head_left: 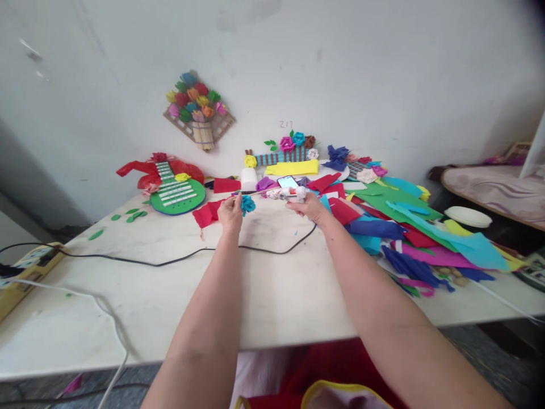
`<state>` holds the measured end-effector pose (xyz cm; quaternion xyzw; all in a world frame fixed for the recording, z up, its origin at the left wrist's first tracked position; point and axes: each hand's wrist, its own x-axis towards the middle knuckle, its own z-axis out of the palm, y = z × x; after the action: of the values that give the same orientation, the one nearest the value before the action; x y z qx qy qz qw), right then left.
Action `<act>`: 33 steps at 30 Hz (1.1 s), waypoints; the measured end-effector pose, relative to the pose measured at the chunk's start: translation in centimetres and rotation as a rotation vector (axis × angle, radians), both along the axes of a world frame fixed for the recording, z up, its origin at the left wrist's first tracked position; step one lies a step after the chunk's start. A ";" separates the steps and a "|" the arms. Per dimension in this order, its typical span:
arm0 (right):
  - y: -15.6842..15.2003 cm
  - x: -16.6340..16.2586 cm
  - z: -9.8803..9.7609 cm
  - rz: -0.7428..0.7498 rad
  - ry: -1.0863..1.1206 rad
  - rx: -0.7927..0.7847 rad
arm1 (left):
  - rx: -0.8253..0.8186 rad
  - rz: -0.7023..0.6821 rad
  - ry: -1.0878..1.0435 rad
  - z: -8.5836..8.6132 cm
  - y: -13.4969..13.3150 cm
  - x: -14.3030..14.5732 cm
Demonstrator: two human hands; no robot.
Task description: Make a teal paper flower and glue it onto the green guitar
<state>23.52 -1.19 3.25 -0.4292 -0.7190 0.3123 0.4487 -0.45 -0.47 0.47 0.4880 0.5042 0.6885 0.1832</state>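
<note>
The fingers of the left hand [230,215] are closed in a pinch on a blue paper flower [248,204], which is held just above the table at the far middle, its bloom turned toward the other hand. The fingers of the right hand [310,208] are wrapped around the grip of a glue gun [289,194], whose front end points left at the flower; whether the tip touches the paper cannot be told. A thin pale stick [259,193] lies along the line between flower and gun. From the gun a black cord [170,261] loops back across the white table [272,307] to a power strip [29,264] at the left edge, where a white cable [102,312] also trails off. Just beside the left hand lies a red paper scrap [207,214], and beyond it a green paper guitar [176,196] with green leaf cut-outs [135,215] near it. Behind the gun sits a phone [287,182]. A pile of coloured paper sheets [404,227] spreads to the right of the right hand, and a paper bouquet [198,111] hangs on the wall
</note>
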 end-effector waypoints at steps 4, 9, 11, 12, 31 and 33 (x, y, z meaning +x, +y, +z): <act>0.2 -0.1 -0.3 -0.041 -0.075 0.021 | 0.052 0.231 -0.026 0.1 0.1 -0.7; 0.1 -0.9 -0.5 -0.231 -0.425 0.163 | 0.113 0.231 -0.215 0.5 -0.3 -0.8; 0.0 -1.5 -0.6 -0.205 -0.559 0.198 | 0.122 0.187 -0.307 0.7 -0.6 -0.8; 0.0 -1.7 -0.7 -0.169 -0.612 0.217 | 0.122 0.163 -0.353 0.8 -0.7 -0.8; -1.0 -4.4 -1.8 -0.110 -0.994 0.441 | 0.063 -0.278 -0.447 1.0 -0.7 0.3; -1.6 -4.5 -1.1 -0.170 -0.931 0.532 | 0.062 -0.314 -0.436 1.0 -0.6 0.3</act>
<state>19.06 -2.76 2.20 -0.4504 -0.8587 -0.1412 0.1995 -0.19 -1.11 1.46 0.4059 0.3496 0.7556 0.3770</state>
